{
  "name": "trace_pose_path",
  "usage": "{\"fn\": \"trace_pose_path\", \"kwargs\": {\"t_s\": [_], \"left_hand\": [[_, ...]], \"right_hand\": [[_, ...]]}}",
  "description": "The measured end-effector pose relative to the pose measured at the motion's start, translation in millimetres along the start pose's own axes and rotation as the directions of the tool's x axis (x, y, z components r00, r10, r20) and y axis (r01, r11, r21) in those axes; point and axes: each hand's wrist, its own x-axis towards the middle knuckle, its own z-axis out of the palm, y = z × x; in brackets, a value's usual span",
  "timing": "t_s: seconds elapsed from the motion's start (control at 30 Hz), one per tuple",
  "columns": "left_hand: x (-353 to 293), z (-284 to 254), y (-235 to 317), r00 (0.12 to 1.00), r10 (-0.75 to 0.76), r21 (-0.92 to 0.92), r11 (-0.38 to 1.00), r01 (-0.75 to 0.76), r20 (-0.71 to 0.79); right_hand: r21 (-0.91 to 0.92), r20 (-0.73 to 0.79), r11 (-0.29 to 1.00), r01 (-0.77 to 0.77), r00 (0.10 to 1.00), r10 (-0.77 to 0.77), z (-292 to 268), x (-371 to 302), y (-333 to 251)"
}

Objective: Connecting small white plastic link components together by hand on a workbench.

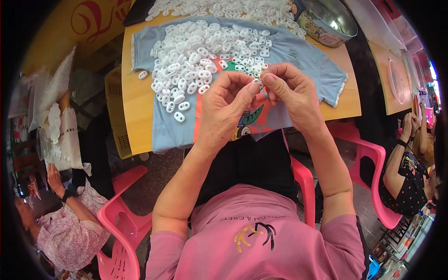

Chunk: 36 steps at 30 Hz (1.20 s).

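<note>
My left hand [229,106] and my right hand [293,93] meet fingertip to fingertip above the near part of a blue T-shirt [308,60] spread on the table. Both thumbs and forefingers are pinched together around a small white plastic piece [255,81], mostly covered by the fingers. To the left of my hands lies a big heap of white oval plastic pieces [179,60], each with two holes. Just beyond my fingertips are several smaller, flatter white two-hole pieces [252,58]. The shirt's orange print [263,119] shows beneath my hands.
More white pieces [200,7] cover the table's far side. A round metal tin [326,25] stands at the far right. The wooden table [137,126] ends close before me. Pink chairs [119,219] and seated people, one on each side, flank me. A yellow crate [116,107] is at left.
</note>
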Motion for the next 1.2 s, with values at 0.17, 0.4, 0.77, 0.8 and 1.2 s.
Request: {"fn": "trace_pose_path", "kwargs": {"t_s": [0.17,0.4,0.77,0.8,1.2], "left_hand": [[-0.9,-0.9,0.1,1.0,0.001,0.028,1.0,-0.001,0.0],[-1.5,-1.6,0.8,1.0,0.003,0.048,0.999,-0.004,0.005],[-2.6,0.7,2.3,1.0,-0.002,0.055,0.999,0.004,-0.031],[-3.1,0.5,2.4,1.0,-0.003,0.055,0.998,0.004,-0.031],[-1.1,-2.3,2.6,1.0,0.012,0.014,1.0,-0.012,-0.02]], "right_hand": [[0.03,0.016,0.999,-0.014,1.0,0.013,2.9,-2.5,2.8],[0.075,-0.021,0.997,-0.024,0.999,0.026,7.8,-1.9,7.5],[-0.09,-0.066,0.988,0.124,0.989,-0.131,14.5,-3.4,9.9],[-0.094,-0.072,0.983,0.157,0.984,-0.164,14.4,-3.5,11.5],[-0.152,-0.032,0.98,0.132,0.99,-0.139,17.0,-5.2,5.1]]}}
